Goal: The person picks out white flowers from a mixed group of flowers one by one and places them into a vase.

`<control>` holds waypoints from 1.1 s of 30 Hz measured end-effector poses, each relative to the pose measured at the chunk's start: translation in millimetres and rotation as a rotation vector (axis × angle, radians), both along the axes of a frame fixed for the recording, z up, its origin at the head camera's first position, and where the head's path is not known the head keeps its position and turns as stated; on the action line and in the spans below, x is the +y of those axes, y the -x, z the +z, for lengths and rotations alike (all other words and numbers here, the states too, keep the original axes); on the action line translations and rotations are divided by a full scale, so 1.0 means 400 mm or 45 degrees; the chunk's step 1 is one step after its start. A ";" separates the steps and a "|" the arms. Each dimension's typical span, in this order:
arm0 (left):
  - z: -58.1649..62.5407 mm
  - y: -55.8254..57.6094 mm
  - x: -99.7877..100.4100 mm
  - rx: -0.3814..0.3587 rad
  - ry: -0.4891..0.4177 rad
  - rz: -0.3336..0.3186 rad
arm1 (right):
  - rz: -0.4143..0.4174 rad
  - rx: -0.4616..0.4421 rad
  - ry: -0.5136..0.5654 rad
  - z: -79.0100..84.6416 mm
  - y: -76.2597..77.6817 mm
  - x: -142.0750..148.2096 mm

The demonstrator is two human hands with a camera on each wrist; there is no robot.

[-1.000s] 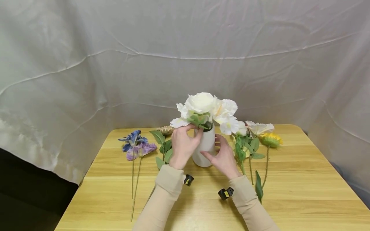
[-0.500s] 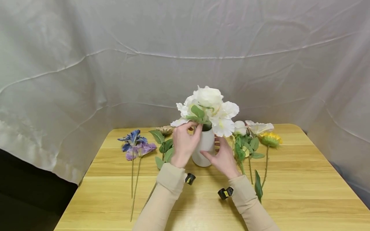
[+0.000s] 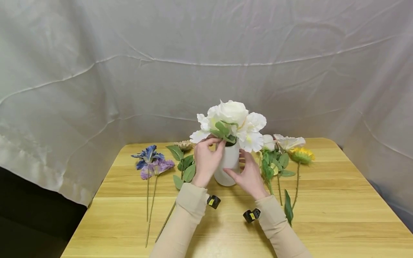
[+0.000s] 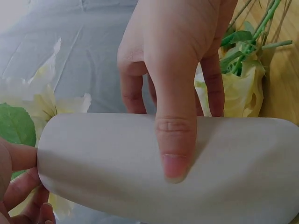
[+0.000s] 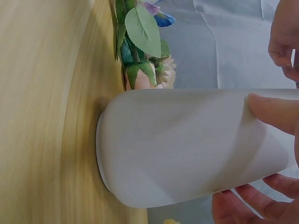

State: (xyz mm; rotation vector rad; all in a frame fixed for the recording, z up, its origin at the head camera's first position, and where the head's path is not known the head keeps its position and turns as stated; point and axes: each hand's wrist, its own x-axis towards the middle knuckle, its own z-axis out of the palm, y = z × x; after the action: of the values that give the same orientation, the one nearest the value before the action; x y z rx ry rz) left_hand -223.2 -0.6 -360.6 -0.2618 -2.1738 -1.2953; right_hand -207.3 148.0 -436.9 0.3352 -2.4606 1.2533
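Note:
A white vase (image 3: pixel 227 167) stands upright on the table. My right hand (image 3: pixel 250 176) grips its right side, with the thumb (image 4: pixel 175 135) across the front in the left wrist view. My left hand (image 3: pixel 206 160) is at the rim, thumb and index finger pinching the leafy stem of a white rose (image 3: pixel 233 111) that stands over the mouth. White irises (image 3: pixel 251 133) spread from the vase on both sides of the rose. The stems inside the vase are hidden. In the right wrist view, the vase's base (image 5: pixel 105 154) sits on the wood.
Left on the wooden table (image 3: pixel 338 200) lie a blue iris (image 3: pixel 149 154), a purple flower (image 3: pixel 158 167) and a beige flower (image 3: pixel 184 145). A yellow sunflower (image 3: pixel 302 155), a pale pink flower (image 3: pixel 289 142) and leafy stems lie at right. A grey cloth (image 3: pixel 206 82) hangs behind.
The white rose turned and rose, then sank slightly as my left hand worked its stem. An iris on the right shifted a little. My right hand has stayed on the vase.

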 end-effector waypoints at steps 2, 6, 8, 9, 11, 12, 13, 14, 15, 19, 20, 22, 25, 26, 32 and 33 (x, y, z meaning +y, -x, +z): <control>-0.003 -0.001 -0.001 0.019 -0.012 0.015 | 0.002 -0.003 0.000 -0.001 0.000 0.000; -0.006 -0.006 -0.001 0.021 -0.035 0.013 | 0.003 -0.010 -0.003 0.001 -0.001 0.000; -0.006 -0.008 0.001 0.006 -0.031 0.001 | 0.005 -0.014 -0.004 0.002 -0.001 0.000; -0.007 -0.010 0.001 -0.002 -0.021 -0.002 | 0.006 -0.015 -0.005 0.003 -0.001 0.000; -0.007 -0.013 0.001 -0.012 0.005 -0.004 | 0.009 -0.015 -0.007 0.003 -0.002 0.000; -0.007 -0.015 0.001 -0.012 0.020 -0.004 | 0.013 -0.013 -0.006 0.003 -0.002 0.000; -0.008 -0.016 0.001 -0.011 0.036 -0.002 | 0.016 -0.009 -0.005 0.003 -0.002 0.000; -0.008 -0.017 0.001 -0.007 0.054 0.001 | 0.016 -0.005 -0.004 0.002 -0.002 0.000; -0.008 -0.019 0.000 -0.002 0.072 0.002 | 0.017 0.003 -0.004 0.002 -0.002 0.001; -0.009 -0.023 0.001 0.013 0.116 -0.001 | 0.013 0.021 0.000 0.001 -0.002 0.001; -0.009 -0.025 0.001 0.018 0.123 0.001 | 0.014 0.026 0.001 0.001 -0.002 0.002; -0.010 -0.029 0.003 0.027 0.133 0.006 | 0.018 0.027 0.006 0.001 -0.002 0.002; -0.009 -0.037 0.003 0.047 0.143 0.026 | 0.029 0.032 0.016 0.001 -0.003 0.002; -0.009 -0.040 0.003 0.056 0.143 0.033 | 0.031 0.032 0.017 0.000 -0.003 0.002; -0.007 -0.059 -0.007 0.181 0.128 0.098 | 0.020 0.003 0.019 0.001 -0.002 0.003; -0.004 -0.062 -0.009 0.222 0.125 0.102 | 0.020 0.000 0.021 0.001 -0.002 0.003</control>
State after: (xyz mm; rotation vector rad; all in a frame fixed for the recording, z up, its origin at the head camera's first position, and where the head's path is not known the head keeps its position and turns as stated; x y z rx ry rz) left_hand -198.6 -4.1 -362.2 -0.3114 -2.0802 -1.0819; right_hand -206.4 149.2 -436.5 0.3512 -2.4510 1.2789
